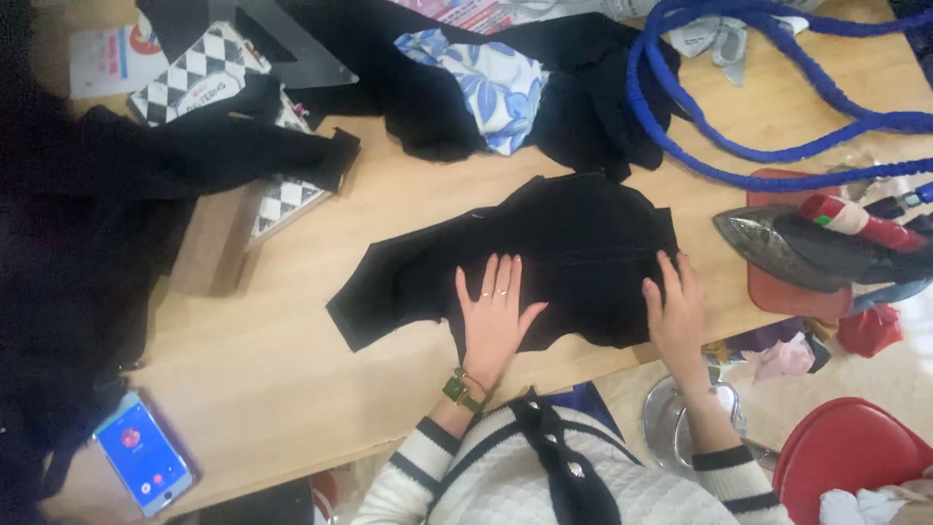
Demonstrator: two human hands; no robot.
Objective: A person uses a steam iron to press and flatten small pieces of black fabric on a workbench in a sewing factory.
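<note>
Black fabric piece [573,258] (creased, irregular) under both flat hands

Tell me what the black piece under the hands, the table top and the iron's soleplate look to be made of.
Black piece: soft matte fabric, judging by its limp folds and cut edges under the left hand and right hand. Table top: pale wood or wood-look laminate, with faint grain; which one is unclear. Iron's soleplate: grey metal, likely, with a dull sheen and dark marks.

Black fabric piece [573,253], spread flat and rumpled on wooden table [292,389]
</note>
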